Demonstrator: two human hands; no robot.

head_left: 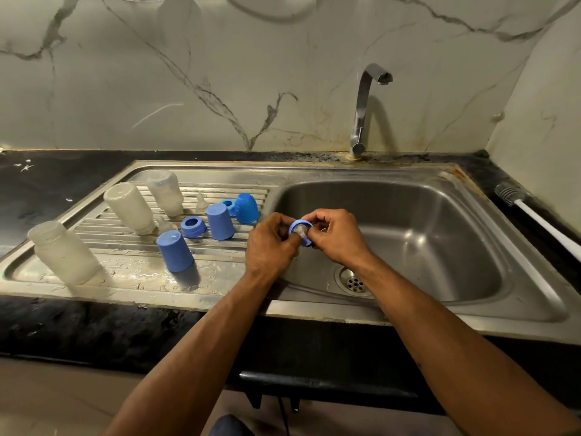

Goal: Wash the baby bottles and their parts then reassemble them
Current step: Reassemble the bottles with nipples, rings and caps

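Observation:
Over the left edge of the sink basin, my left hand and my right hand together pinch a blue collar ring with a clear teat seated in it. Three frosted bottles stand upside down on the drainboard: one at front left, one in the middle, one at the back. Blue caps, blue rings and clear teats stand among them.
The tap rises behind the basin with no water running. A drain sits at the basin's bottom. A white-handled bottle brush lies on the black counter at the right. The drainboard is wet.

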